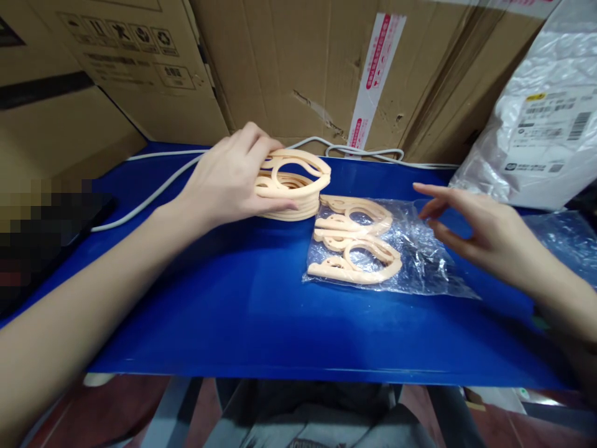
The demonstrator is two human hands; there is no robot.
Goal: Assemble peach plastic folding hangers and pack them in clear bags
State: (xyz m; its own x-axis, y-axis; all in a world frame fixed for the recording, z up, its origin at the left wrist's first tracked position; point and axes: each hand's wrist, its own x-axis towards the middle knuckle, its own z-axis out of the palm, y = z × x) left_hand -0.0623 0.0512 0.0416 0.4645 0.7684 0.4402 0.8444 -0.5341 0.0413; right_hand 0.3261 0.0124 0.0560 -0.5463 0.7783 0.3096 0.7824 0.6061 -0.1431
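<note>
The person's bare left forearm (93,323) is closest, slanting in over the front left part of the blue worktop (261,317). Its left hand (233,174) is closed around the left end of a stack of peach-coloured folded hangers (311,202), with the thumb along the near side and the fingers over the far side. The stack is close to the worktop's back edge, around the middle of its width, its pieces lying one on another with their openings roughly lined up.

Just beside the stack, toward the right edge, a clear plastic bag (420,261) lies flat, well apart from the front edge. Inside its left half are bagged hangers (368,274) of the same colour, in two groups, one nearer the front edge than the other. The right hand (485,230) hangs around the bag's right end, thumb and fingers spread wide; whether it touches the plastic cannot be told.

A white cable (149,211) runs along the back edge and bends forward at the left. Cardboard (289,68) stands upright behind, and a pale labelled parcel (536,137) leans at the back right corner.
</note>
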